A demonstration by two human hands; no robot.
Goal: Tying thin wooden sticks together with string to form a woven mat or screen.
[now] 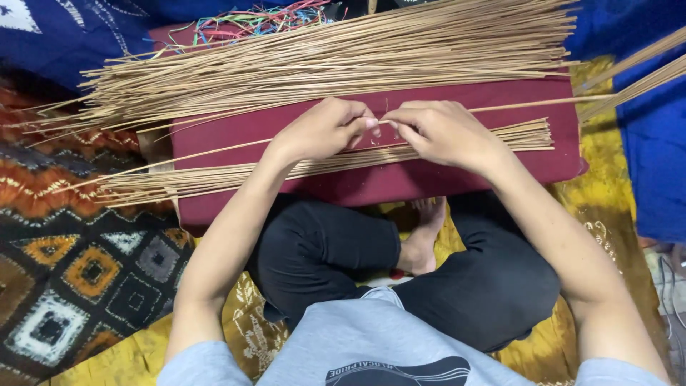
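Note:
My left hand [325, 129] and my right hand [439, 132] meet over a dark red board [371, 182] that rests across my crossed legs. Both pinch one thin tan stick [543, 104] that runs from far left to right across the board; their fingertips almost touch at its middle. Under my hands lies a small flat bundle of thin sticks [236, 175], spread lengthwise along the board. A much larger heap of the same sticks [321, 61] lies along the board's far edge.
Coloured strands [250, 21], red, green and blue, lie tangled behind the big heap. A patterned rug [71, 264] covers the floor at left, yellow cloth [607, 193] lies under me, blue fabric [654, 136] at right. More sticks [636, 75] jut in from the right.

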